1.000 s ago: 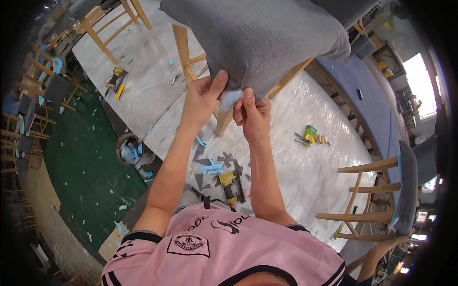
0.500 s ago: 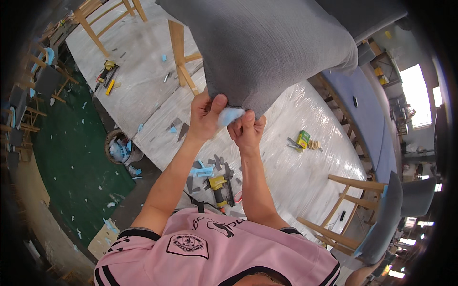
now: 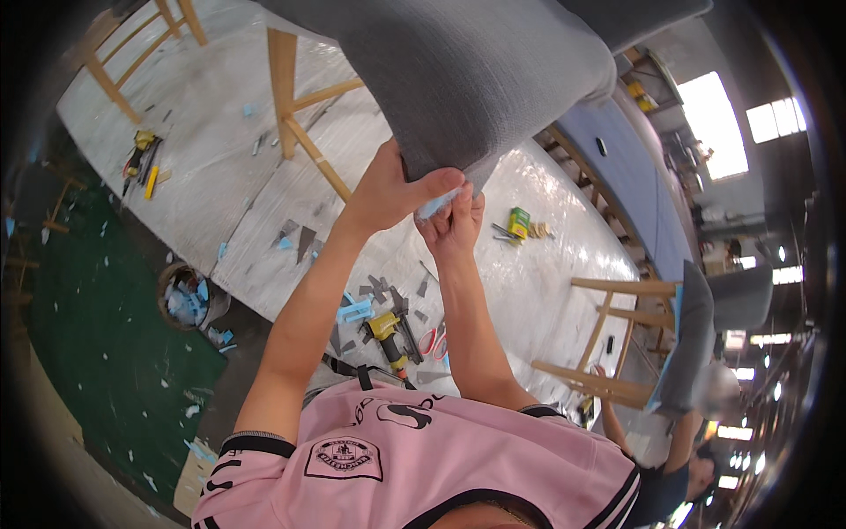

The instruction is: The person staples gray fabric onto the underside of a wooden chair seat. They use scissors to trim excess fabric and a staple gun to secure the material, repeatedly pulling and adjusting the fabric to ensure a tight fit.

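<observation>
Holding up grey upholstered chair seat at top centre of frame, raised over tabletop so the underside edge is reachable. Left hand gripping the lower fabric corner, grip closed tight, thumb stretched across the grey cloth to keep it taut. Right hand just below and touching, grip pinched shut on the fabric edge and a bit of light blue foam poking out there, tucking or pulling, can't tell which. Lying below on plastic-covered tabletop, within reach: yellow staple gun, red-handled scissors, grey and blue scraps. Bare wooden chair frame standing upper left. Another person's hand on a frame at lower right, separate.
</observation>
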`<state>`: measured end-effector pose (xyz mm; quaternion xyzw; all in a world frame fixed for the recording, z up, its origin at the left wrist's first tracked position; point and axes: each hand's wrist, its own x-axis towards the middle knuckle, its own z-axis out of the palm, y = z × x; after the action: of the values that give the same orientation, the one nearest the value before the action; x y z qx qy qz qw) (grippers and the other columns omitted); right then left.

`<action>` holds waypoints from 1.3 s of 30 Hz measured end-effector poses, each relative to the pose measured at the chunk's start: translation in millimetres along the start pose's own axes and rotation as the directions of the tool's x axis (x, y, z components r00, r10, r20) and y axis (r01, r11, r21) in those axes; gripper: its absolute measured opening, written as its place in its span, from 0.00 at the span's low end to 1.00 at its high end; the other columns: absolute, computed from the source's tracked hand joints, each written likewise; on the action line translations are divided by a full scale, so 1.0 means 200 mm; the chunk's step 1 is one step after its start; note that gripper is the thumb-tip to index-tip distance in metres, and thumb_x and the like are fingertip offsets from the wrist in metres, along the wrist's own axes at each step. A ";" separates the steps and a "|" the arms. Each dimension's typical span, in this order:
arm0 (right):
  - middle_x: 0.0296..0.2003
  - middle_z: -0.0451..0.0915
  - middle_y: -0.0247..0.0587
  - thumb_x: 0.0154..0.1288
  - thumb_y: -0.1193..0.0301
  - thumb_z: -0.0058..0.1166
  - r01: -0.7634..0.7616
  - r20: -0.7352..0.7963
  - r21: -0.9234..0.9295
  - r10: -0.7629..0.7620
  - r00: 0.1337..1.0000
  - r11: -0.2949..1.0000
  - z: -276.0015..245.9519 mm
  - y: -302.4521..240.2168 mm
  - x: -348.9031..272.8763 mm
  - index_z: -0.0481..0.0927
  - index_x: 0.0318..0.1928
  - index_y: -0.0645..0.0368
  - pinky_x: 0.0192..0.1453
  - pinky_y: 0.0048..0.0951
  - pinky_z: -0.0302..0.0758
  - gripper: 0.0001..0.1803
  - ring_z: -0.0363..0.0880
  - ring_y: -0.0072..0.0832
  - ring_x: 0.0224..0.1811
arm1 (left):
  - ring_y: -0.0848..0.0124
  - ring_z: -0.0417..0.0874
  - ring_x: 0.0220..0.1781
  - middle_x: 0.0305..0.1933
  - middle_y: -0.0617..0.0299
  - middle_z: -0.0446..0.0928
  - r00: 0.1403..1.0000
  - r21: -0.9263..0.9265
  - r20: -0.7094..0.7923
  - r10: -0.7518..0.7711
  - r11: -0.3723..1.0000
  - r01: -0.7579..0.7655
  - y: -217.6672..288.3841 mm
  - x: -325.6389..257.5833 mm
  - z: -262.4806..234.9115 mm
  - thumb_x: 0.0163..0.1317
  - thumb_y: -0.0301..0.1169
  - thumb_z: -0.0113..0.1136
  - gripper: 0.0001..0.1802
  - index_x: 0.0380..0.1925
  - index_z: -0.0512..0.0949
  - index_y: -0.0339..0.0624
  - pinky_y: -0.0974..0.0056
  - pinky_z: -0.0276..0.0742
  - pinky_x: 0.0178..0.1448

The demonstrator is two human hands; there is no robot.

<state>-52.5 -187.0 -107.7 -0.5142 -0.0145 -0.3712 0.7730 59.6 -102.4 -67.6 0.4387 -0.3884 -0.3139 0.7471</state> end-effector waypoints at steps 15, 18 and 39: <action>0.13 0.64 0.27 0.82 0.53 0.49 -0.037 -0.276 -0.128 0.001 0.961 0.991 0.16 -0.07 -0.03 0.72 0.23 0.53 0.15 0.23 0.58 0.27 0.62 0.17 0.13 | 0.69 0.81 0.42 0.40 0.55 0.81 0.998 -0.018 -0.058 0.027 0.999 -0.028 0.03 0.01 0.04 0.54 0.36 0.70 0.23 0.44 0.77 0.30 0.61 0.77 0.48; 0.14 0.64 0.28 0.82 0.54 0.49 -0.036 -0.382 -0.183 -0.037 0.924 0.982 0.17 -0.06 -0.05 0.73 0.24 0.55 0.16 0.23 0.58 0.27 0.63 0.18 0.13 | 0.69 0.80 0.40 0.38 0.56 0.81 0.988 0.011 -0.087 0.131 0.991 -0.131 0.02 0.01 0.06 0.54 0.35 0.69 0.21 0.42 0.77 0.29 0.62 0.77 0.46; 0.50 0.84 0.54 0.64 0.70 0.57 -0.869 -0.865 -0.494 -0.073 0.496 -0.039 -1.40 0.69 -1.54 0.83 0.52 0.57 0.64 0.46 0.75 0.16 0.79 0.52 0.59 | 0.64 0.79 0.55 0.49 0.58 0.78 0.914 0.133 -0.278 0.296 0.954 -0.268 -0.32 -0.03 -0.29 0.67 0.41 0.51 0.12 0.42 0.76 0.48 0.54 0.73 0.66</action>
<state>-295.4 -214.7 -471.8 -0.6605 0.6882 -0.1546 0.2574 98.5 -99.8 -144.6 0.4537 -0.3462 -0.1157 0.8129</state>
